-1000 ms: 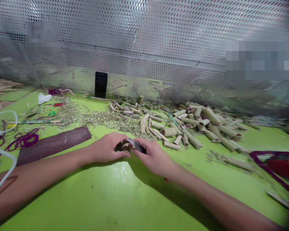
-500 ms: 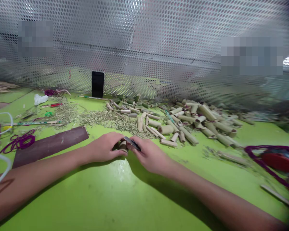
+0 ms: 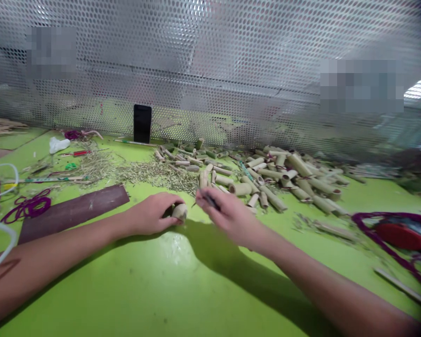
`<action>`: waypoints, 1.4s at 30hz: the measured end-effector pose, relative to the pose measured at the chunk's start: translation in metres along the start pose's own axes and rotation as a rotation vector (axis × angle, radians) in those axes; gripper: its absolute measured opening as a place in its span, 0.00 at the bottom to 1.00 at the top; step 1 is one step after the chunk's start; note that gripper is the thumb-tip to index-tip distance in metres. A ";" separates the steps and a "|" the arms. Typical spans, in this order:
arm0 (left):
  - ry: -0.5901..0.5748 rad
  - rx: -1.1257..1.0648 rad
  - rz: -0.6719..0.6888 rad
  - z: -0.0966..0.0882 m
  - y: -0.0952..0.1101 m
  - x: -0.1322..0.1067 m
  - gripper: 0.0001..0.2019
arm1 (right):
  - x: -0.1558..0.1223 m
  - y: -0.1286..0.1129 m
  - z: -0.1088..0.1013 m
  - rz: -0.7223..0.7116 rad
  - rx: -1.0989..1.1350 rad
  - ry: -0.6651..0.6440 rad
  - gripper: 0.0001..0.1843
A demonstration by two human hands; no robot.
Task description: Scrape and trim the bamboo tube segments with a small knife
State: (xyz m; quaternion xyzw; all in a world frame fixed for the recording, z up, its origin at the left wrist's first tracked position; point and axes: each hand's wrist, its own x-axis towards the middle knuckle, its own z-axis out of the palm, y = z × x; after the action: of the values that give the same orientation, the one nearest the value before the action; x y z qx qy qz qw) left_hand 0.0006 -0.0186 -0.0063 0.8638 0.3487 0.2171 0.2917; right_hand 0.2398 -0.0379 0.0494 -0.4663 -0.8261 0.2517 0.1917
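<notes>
My left hand [image 3: 150,214] grips a short bamboo tube [image 3: 179,211], whose end sticks out past the fingers. My right hand [image 3: 229,217] is a little apart from it and pinches a small knife with a dark blade [image 3: 210,201], the blade partly hidden by the fingers. Just beyond both hands lies a large heap of cut bamboo tubes [image 3: 284,175], and the nearest pieces are close to my right fingertips. Pale bamboo shavings [image 3: 154,173] are strewn to the left of the heap.
A dark brown board strip [image 3: 73,213] lies left of my left hand on the green table [image 3: 161,285]. Purple cord [image 3: 33,206], a white cable [image 3: 0,180] and a red object [image 3: 402,235] lie at the sides. A black phone [image 3: 142,123] stands against a perforated metal screen [image 3: 210,61].
My right hand has moved right and away with the knife, which no longer touches the tube. My left hand still holds the tube, now with more of it showing.
</notes>
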 end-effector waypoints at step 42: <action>0.014 -0.116 -0.108 -0.007 0.008 0.000 0.20 | 0.004 0.003 0.024 -0.085 -0.397 -0.154 0.13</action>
State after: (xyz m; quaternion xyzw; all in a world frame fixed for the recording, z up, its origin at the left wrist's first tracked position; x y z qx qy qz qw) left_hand -0.0001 -0.0205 0.0041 0.8241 0.3835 0.2267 0.3499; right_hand 0.2264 -0.0393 0.0286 -0.4389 -0.8907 0.1107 0.0428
